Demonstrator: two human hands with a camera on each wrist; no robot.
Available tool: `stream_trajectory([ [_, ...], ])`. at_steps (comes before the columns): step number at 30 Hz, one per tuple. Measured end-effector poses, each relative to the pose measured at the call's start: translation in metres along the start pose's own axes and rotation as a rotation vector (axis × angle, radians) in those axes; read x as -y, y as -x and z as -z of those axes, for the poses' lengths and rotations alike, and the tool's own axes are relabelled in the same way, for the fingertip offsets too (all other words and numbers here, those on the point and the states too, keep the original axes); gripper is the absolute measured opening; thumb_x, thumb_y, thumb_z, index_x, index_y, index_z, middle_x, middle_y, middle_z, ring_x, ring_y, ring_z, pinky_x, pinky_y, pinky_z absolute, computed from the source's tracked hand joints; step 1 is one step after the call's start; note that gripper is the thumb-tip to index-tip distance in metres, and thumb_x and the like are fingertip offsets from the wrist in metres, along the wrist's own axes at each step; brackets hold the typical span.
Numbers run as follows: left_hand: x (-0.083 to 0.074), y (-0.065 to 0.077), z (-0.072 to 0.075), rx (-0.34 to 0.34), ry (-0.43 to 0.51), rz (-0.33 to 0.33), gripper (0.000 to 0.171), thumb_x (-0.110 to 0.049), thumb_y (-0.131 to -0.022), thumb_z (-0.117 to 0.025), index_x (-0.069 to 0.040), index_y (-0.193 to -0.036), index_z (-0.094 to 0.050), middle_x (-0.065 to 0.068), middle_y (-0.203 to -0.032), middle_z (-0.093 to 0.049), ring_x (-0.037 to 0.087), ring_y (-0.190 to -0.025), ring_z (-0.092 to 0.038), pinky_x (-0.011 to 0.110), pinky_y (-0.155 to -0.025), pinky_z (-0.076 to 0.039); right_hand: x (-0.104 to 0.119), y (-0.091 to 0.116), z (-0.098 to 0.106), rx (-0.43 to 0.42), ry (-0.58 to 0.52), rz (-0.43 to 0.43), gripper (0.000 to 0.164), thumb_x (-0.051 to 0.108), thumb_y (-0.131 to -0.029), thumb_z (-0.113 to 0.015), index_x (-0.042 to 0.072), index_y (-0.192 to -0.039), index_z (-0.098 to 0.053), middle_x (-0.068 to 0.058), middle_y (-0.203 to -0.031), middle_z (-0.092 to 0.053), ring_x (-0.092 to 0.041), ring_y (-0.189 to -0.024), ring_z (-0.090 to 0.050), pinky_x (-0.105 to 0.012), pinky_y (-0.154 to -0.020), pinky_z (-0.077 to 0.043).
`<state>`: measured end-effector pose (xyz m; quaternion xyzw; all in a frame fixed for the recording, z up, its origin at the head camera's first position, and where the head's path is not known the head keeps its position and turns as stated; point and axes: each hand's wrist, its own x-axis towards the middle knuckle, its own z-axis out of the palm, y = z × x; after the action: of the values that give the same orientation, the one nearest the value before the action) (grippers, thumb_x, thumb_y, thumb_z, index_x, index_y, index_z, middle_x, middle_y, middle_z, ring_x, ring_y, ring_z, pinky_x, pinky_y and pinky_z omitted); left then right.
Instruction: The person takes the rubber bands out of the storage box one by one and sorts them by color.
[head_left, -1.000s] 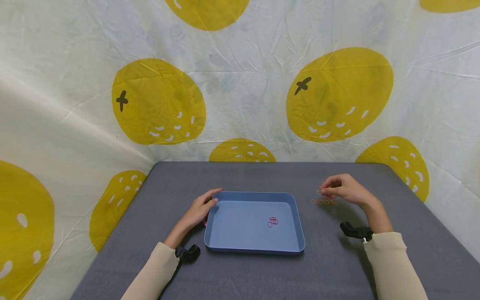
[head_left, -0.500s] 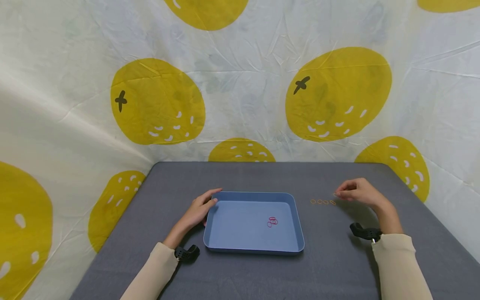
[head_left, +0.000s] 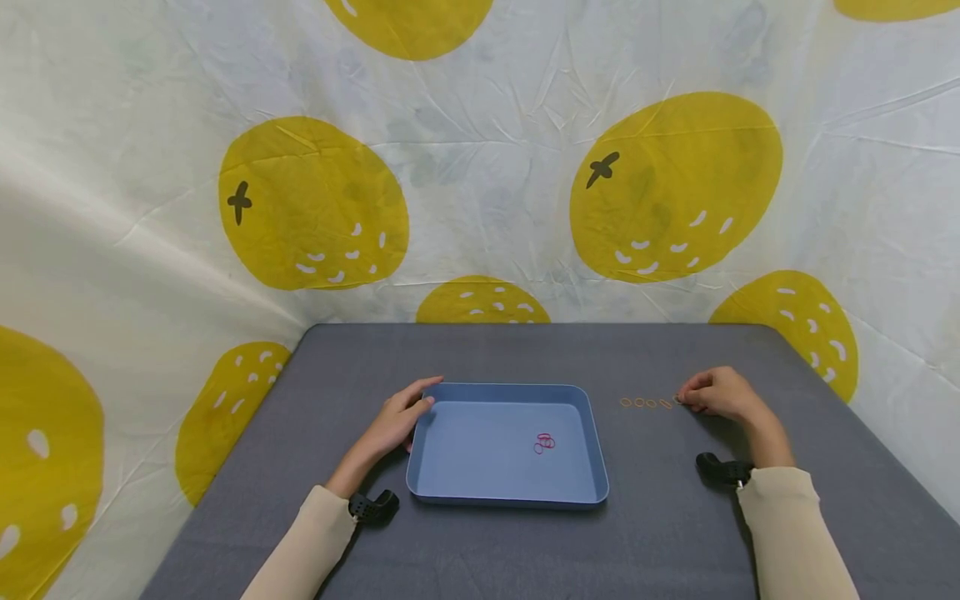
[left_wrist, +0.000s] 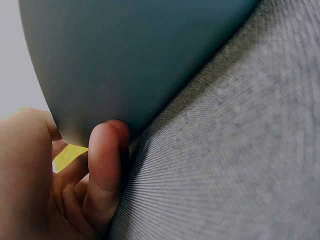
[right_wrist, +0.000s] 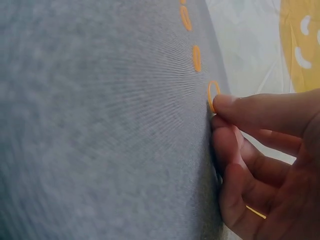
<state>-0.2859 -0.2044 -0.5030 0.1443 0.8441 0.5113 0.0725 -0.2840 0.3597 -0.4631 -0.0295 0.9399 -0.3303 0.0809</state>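
My left hand [head_left: 393,418] grips the left wall of a shallow blue tray [head_left: 472,454]; in the left wrist view its curled fingers [left_wrist: 104,160] press the outer wall low down, near the grey cloth. Several small red rubber bands [head_left: 550,444] lie together inside the tray, right of its middle. Right of the tray, my right hand [head_left: 722,393] pinches a small orange rubber band [right_wrist: 208,96] between thumb and fingertips, right at the table cloth. The band lines up with a row of other orange rubber bands [right_wrist: 197,59] stretching toward the tray. A thin yellow line shows between the lower fingers.
Grey cloth [head_left: 495,546] covers the table. Behind and at the sides hangs a white curtain [head_left: 487,200] with large yellow fruit prints. Black wrist cameras [head_left: 375,507] sit on both wrists, close over the cloth.
My right hand has moved right from above the row of orange bands, then down to the cloth at the row's right end, holding a band. The left hand and tray stay put.
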Motion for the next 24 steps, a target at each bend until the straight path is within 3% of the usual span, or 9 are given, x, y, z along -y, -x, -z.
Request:
stream_trajectory([
  [9, 0.0022, -0.0001, 0.0016, 0.003, 0.018, -0.005, 0.043, -0.034, -0.109, -0.053, -0.033, -0.152, -0.052, 0.017, -0.093, -0.059, 0.021, -0.040, -0.051, 0.040, -0.041, -0.052, 0.0019, -0.0030, 0.0015, 0.024, 0.011, -0.044, 0.019, 0.013, -0.096, -0.069, -0.004, -0.098, -0.077, -0.003, -0.084, -0.072, -0.014, -0.077, -0.062, -0.028, -0.064, -0.055],
  [24, 0.0001, -0.0011, -0.0020, -0.022, -0.001, 0.008, 0.044, -0.029, -0.110, -0.051, -0.027, -0.154, -0.050, 0.019, -0.094, -0.061, 0.019, -0.039, -0.049, 0.037, -0.039, -0.050, 0.0006, -0.0001, 0.0096, 0.046, -0.018, -0.044, 0.019, 0.012, -0.096, -0.070, -0.006, -0.101, -0.075, -0.008, -0.091, -0.077, -0.014, -0.080, -0.069, -0.028, -0.065, -0.057],
])
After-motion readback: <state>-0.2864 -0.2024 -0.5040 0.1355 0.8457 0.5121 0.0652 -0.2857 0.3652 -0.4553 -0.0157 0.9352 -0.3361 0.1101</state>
